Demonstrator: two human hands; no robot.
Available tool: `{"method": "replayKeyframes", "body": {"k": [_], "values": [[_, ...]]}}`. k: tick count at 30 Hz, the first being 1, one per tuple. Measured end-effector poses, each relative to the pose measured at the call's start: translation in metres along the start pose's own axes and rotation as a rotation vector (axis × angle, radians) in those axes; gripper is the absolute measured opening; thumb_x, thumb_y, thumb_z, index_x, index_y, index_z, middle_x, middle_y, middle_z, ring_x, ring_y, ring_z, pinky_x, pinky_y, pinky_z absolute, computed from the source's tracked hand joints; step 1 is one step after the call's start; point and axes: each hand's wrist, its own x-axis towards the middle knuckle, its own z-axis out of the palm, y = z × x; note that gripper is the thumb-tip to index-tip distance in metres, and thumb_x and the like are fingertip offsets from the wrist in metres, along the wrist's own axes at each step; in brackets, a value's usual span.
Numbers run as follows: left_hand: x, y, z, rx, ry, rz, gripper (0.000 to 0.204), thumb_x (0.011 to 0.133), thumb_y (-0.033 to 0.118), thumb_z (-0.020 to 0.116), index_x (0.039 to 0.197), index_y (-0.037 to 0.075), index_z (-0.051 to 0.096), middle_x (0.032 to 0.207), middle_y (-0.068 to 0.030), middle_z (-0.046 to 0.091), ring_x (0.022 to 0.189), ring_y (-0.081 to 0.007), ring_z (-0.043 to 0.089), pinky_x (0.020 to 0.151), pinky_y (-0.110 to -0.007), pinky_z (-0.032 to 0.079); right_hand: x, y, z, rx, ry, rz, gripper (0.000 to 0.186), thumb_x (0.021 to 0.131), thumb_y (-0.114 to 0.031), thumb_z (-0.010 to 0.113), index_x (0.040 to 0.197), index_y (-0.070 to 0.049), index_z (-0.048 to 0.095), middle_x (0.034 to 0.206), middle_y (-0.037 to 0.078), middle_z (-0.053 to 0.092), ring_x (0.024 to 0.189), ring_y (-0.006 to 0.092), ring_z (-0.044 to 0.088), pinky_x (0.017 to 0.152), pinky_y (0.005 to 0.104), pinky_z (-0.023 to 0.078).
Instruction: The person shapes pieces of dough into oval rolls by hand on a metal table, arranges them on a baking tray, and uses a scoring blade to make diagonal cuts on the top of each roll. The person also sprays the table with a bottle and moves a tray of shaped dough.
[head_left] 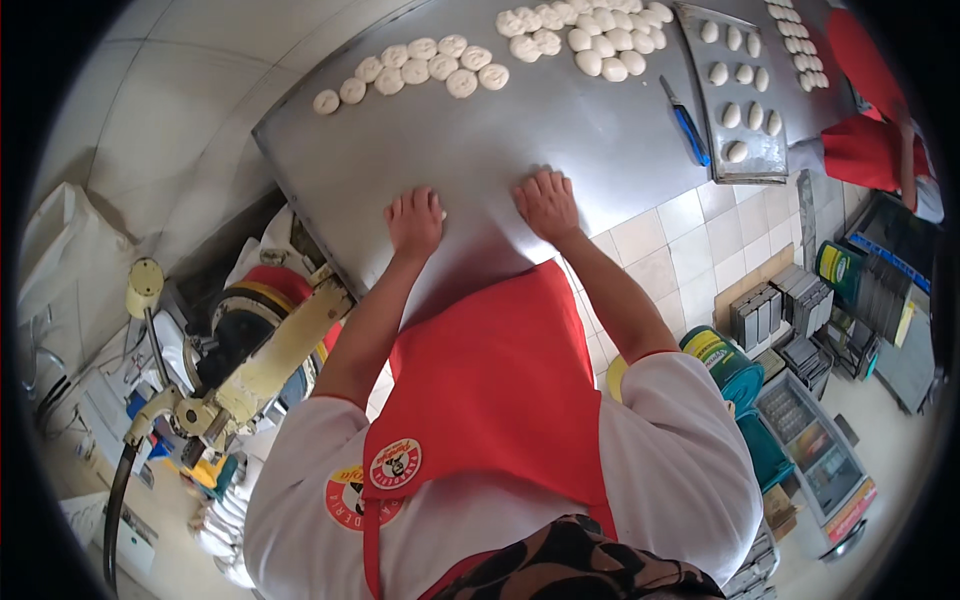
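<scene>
Head view: left hand [414, 222] and right hand [548, 207], palms down at the near side of a metal table [400, 140], fingers bent; cannot tell whether either grips anything. Dough pieces [442, 67], pale, clustered along the table's far side. Blue-handled knife [689, 130], beside a tray [764, 157] bearing dough ovals [745, 74].

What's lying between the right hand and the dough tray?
A blue-handled tool, seemingly a knife, lies on the metal table between the right hand and the tray, in the head view.
</scene>
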Motion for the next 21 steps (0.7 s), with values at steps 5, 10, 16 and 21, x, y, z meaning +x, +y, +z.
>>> {"method": "replayKeyframes", "body": {"k": [5, 10, 16, 21], "values": [[0.09, 0.027, -0.014, 0.052, 0.135, 0.032, 0.037, 0.099, 0.034, 0.064, 0.131, 0.016, 0.062, 0.135, -0.012, 0.06, 0.121, -0.0338, 0.058, 0.104, -0.055, 0.04, 0.075, -0.008, -0.022, -0.105, 0.069, 0.108, 0.038, 0.095, -0.03, 0.066, 0.126, -0.008, 0.066, 0.119, 0.015, 0.061, 0.112, 0.034, 0.059, 0.101, 0.0557, 0.044], [0.074, 0.015, 0.005, -0.187, 0.301, 0.058, 0.049, 0.105, 0.032, 0.059, 0.148, 0.009, 0.056, 0.152, -0.0182, 0.058, 0.138, -0.0465, 0.053, 0.118, -0.059, 0.036, 0.063, -0.015, -0.009, -0.074, 0.06, 0.052, 0.048, 0.104, -0.034, 0.058, 0.143, -0.005, 0.061, 0.149, 0.016, 0.056, 0.141, 0.0357, 0.051, 0.12, 0.0558, 0.035], [-0.017, 0.01, 0.004, -0.355, 0.036, -0.016, 0.054, 0.109, 0.029, 0.05, 0.159, 0.008, 0.044, 0.162, -0.022, 0.046, 0.149, -0.0498, 0.041, 0.123, -0.063, 0.03, -0.034, -0.025, -0.001, 0.047, -0.028, 0.07, 0.046, 0.111, -0.031, 0.05, 0.148, -0.005, 0.061, 0.164, 0.014, 0.048, 0.154, 0.0381, 0.041, 0.125, 0.053, 0.033], [0.062, 0.026, -0.003, 0.151, -0.045, -0.155, 0.063, 0.108, 0.04, 0.05, 0.163, 0.012, 0.04, 0.176, -0.0165, 0.02, 0.158, -0.0495, 0.022, 0.12, -0.076, 0.021, 0.046, -0.017, 0.003, -0.27, -0.05, 0.087, 0.053, 0.107, -0.035, 0.054, 0.153, -0.009, 0.056, 0.165, 0.016, 0.045, 0.154, 0.0409, 0.039, 0.124, 0.0614, 0.032]]}}
